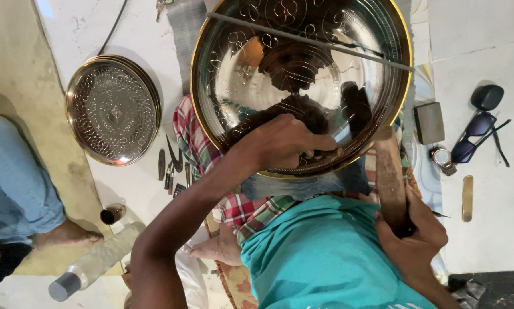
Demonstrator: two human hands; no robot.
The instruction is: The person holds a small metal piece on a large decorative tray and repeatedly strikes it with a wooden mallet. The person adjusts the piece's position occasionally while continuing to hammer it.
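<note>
Two hands work at a large polished metal tray (302,74) with a gold-coloured rim and engraved floral lines, which leans against the person's lap over a checked cloth (194,137). The left hand (285,143) rests on the tray's lower rim, its fingers (320,143) pinched together on a small tool whose tip touches the metal; the tool itself is mostly hidden by the fingers. The right hand (411,234) grips the handle end of a wooden mallet (389,171), fingers wrapped tight round it, the head pointing up toward the tray's lower right edge. A thin metal rod (314,41) lies slantwise across the tray's upper part.

On the floor to the left lies a smaller engraved tray (112,109), with a few small chisels (171,166) just beside the cloth and a plastic bottle (96,263) nearer the camera. To the right lie dark sunglasses (477,129), a wristwatch (441,159) and a grey block (429,122). Another person's bare foot (68,233) shows at far left.
</note>
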